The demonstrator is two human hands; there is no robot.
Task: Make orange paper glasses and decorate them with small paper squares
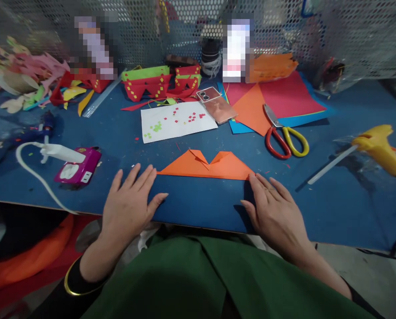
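A folded orange paper lies on the blue table, with a notch in the middle of its upper edge and a long straight lower edge. My left hand rests flat at its left tip, fingers stretched out and thumb apart. At the right tip lies my right hand, palm down, its fingertips touching the paper's corner and its thumb apart. Neither hand grips anything. Behind the folded paper is a white sheet with small red and green paper bits on it.
Scissors lie beyond my right hand, and a yellow glue gun is at the right. A purple power socket with a white cable is at the left. Red paper shapes, coloured sheets and a phone lie farther back.
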